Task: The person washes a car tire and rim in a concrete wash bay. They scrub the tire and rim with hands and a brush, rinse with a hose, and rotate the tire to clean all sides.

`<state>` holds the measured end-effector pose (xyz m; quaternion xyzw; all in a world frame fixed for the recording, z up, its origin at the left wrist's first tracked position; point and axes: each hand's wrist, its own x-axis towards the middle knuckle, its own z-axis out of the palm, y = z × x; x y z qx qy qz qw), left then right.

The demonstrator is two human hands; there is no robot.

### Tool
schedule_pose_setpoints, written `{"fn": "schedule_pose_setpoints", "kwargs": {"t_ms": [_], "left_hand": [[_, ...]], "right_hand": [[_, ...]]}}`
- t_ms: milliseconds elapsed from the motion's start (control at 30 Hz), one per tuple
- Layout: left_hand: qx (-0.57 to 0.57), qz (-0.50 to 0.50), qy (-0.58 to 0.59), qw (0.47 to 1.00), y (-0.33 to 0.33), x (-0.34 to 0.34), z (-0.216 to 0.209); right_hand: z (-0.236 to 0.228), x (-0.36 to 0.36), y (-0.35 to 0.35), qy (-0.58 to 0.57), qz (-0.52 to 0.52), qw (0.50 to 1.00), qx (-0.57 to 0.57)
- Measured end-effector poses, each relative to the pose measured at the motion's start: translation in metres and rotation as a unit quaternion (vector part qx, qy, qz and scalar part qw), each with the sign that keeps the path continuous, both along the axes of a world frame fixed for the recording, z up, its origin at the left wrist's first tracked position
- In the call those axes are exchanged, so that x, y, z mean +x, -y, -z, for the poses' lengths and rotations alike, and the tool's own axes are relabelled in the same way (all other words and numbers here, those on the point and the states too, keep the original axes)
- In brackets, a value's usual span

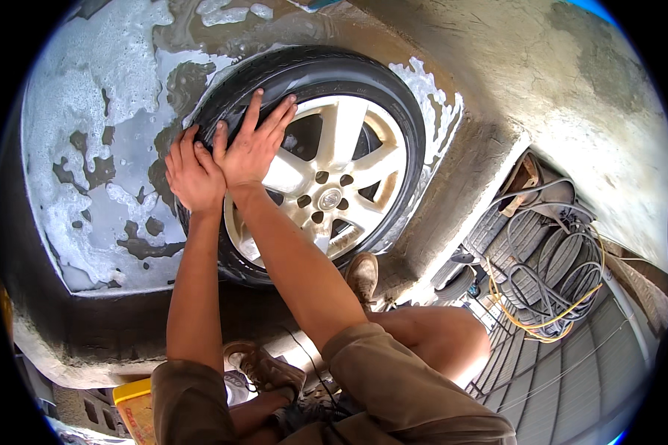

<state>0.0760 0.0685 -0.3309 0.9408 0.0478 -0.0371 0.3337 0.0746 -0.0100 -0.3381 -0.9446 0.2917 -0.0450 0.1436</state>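
Note:
A wheel with a black tire (416,141) and a dull silver alloy rim (364,200) sits in soapy water in a concrete trough (453,200), its spoked face toward me. My left hand (193,174) grips the tire's left edge, fingers bent over it and thumb against the sidewall. Beside it, touching it, my right hand (254,148) presses on the upper left sidewall with fingers spread and stretched toward the rim. The left fingertips are partly hidden at the tire's edge.
White foam (111,96) covers much of the water at left. Several stacked tires (490,230) stand right of the trough, with a tangle of grey and yellow hose (549,289) over them. A yellow container (133,404) is at lower left. My shoes (361,276) are close to the trough wall.

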Motion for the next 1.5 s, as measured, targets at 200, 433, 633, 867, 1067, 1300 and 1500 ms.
{"fn": "schedule_pose_setpoints", "kwargs": {"t_ms": [200,433,633,867,1067,1300,1500], "left_hand": [[-0.022,0.009,0.015,1.0,0.003,0.001,-0.002],[-0.012,0.003,0.043,0.999,0.009,-0.003,-0.002],[0.075,-0.035,-0.007,0.997,0.024,-0.006,-0.008],[0.099,0.05,0.046,0.993,0.023,-0.005,0.009],[0.033,0.239,0.141,0.96,0.147,0.032,-0.002],[0.209,0.308,0.085,0.924,0.226,0.069,0.016],[0.203,0.277,0.021,0.939,0.235,0.075,0.036]], "right_hand": [[-0.006,-0.002,0.003,-0.009,0.012,0.999,0.032],[-0.016,-0.005,0.012,0.024,-0.002,0.997,0.071],[-0.08,-0.063,0.107,-0.15,-0.254,0.913,0.283],[-0.168,-0.303,0.249,0.05,0.058,0.978,0.192],[-0.295,-0.612,0.015,-0.096,0.512,0.535,0.665],[-0.361,-0.637,-0.074,0.027,0.69,0.054,0.721],[-0.372,-0.604,-0.069,0.129,0.707,0.094,0.689]]}}
